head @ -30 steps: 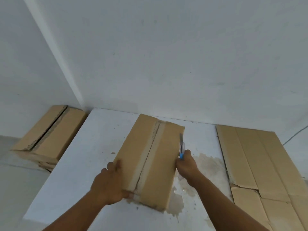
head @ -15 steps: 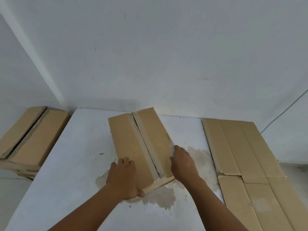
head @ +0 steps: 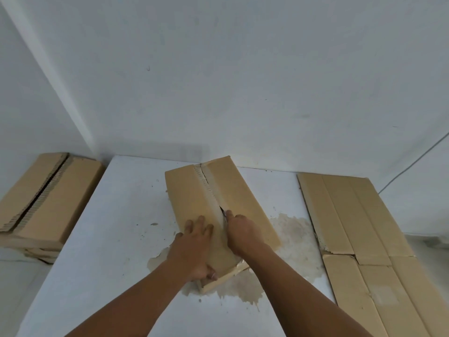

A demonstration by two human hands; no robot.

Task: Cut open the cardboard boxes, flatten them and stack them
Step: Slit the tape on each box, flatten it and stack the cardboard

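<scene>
White stained table: box under both hands. Left hand flat, pressing lid; right hand grips cutter in seam just ahead. Likely light, stiff, slides easily, so pin near end.

Two boxes are counted, the middle box and the left box; one flattened sheet is seen right.
</scene>
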